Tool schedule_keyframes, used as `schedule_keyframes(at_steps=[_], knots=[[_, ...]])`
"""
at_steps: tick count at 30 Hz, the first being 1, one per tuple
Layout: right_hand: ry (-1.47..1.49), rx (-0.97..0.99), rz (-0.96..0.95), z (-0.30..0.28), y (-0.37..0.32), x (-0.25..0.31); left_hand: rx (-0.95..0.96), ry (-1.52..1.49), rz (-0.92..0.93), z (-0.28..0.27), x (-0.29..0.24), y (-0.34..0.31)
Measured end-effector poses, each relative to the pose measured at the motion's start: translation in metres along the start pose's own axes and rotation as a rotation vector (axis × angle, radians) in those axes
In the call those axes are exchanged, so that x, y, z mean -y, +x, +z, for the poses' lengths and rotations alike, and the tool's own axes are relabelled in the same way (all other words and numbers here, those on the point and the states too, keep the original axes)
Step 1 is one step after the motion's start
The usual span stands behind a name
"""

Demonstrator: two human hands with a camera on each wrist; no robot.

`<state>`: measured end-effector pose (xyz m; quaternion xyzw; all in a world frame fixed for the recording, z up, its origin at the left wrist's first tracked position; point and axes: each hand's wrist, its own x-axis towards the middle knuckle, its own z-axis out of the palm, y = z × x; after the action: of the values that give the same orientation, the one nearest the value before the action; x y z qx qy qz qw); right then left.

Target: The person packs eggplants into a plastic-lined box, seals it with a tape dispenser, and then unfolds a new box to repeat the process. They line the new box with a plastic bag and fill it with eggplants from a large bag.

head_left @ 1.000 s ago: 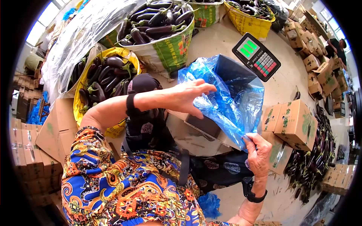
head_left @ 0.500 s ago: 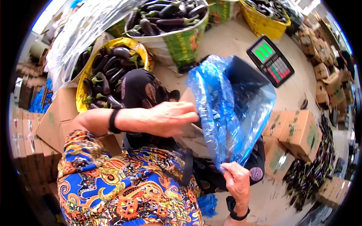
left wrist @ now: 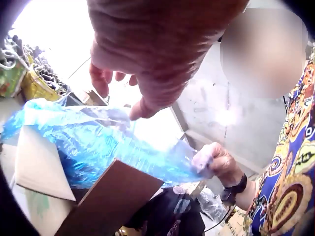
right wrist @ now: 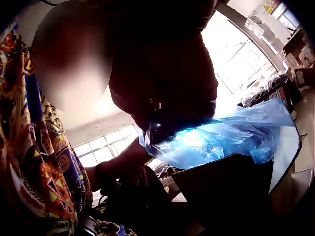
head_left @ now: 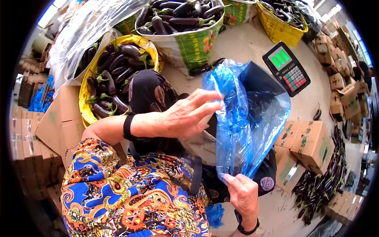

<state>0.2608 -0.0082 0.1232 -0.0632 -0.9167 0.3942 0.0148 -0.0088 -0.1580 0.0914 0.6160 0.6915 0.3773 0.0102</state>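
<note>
The right hand (head_left: 241, 193) pinches the lower corner of the blue plastic bag (head_left: 244, 118), its grip clamped on the film. The left hand (head_left: 185, 116), fingers straight and apart, touches the bag's upper edge. Between them the bag stands lengthwise, mouth up and away, over a cardboard box (head_left: 202, 147). Around it on the pale floor (head_left: 252, 43) are sacks of aubergines (head_left: 177, 17), a scale display (head_left: 287, 68) and stacked cartons (head_left: 312, 142).

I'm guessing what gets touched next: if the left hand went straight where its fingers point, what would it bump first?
Most likely the blue plastic bag. The left hand points its straight fingers at the bag's near edge, very close to it, though depth is hard to judge.
</note>
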Motion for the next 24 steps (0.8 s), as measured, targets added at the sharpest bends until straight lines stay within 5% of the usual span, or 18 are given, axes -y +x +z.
schedule_keyframes(at_steps=[4, 6, 9, 12, 16, 18, 21, 22, 24], knots=[[-0.025, 0.018, -0.037, -0.001, 0.008, 0.005, 0.249, 0.183, 0.317, 0.003, 0.002, 0.019], [-0.050, 0.028, -0.013, -0.005, 0.003, 0.007, 0.638, 0.157, 0.203, 0.012, 0.017, 0.004], [-0.080, 0.009, 0.062, -0.002, -0.009, 0.004, 0.429, 0.185, 0.220, -0.007, 0.023, -0.021], [-0.187, -0.027, 0.131, 0.020, -0.020, -0.025, 0.745, 0.259, 0.097, -0.019, 0.017, -0.056], [-0.615, 0.111, 0.247, 0.096, -0.029, -0.128, 1.192, 0.411, 0.011, 0.064, 0.056, -0.106], [-0.626, 0.148, 0.301, 0.113, -0.026, -0.158, 0.441, 0.444, 0.301, 0.108, 0.072, -0.126], [-0.599, -0.070, 0.261, 0.103, -0.031, -0.144, 0.468, 0.210, 0.391, 0.112, 0.057, -0.113], [-0.584, -0.192, 0.226, 0.090, -0.031, -0.127, 0.575, 0.263, 0.399, 0.095, 0.038, -0.100], [-0.398, -0.108, 0.310, 0.060, -0.038, -0.097, 1.359, -0.084, -0.105, 0.033, -0.004, -0.046]])
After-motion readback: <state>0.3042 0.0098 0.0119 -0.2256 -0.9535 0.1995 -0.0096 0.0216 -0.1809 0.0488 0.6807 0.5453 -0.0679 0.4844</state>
